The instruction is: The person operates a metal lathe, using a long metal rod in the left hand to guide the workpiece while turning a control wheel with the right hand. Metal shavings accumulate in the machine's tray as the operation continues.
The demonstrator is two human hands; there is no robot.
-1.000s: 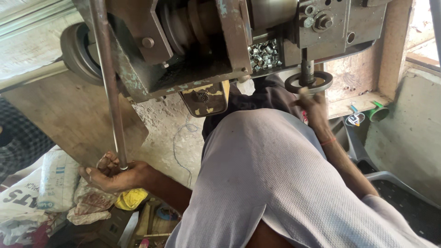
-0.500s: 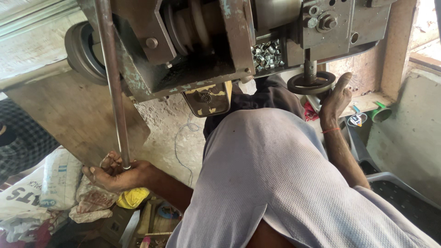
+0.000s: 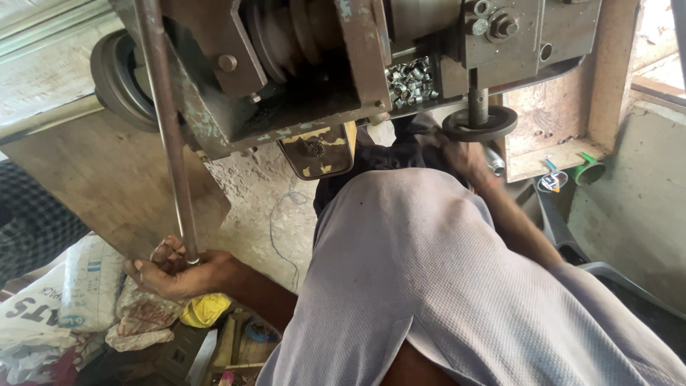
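Since the earlier frame the right hand (image 3: pixel 464 154) has dropped from the black round handwheel (image 3: pixel 479 123) to just beneath it; its grip cannot be told. The left hand (image 3: pixel 175 268) clasps the long grey steel rod (image 3: pixel 168 136), which runs near-vertical down the left of frame, above the cracked concrete floor (image 3: pixel 264 207).

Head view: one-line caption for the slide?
Left hand grips the lower end of a steel rod leaning by an old machine; right hand is low beside its black handwheel.
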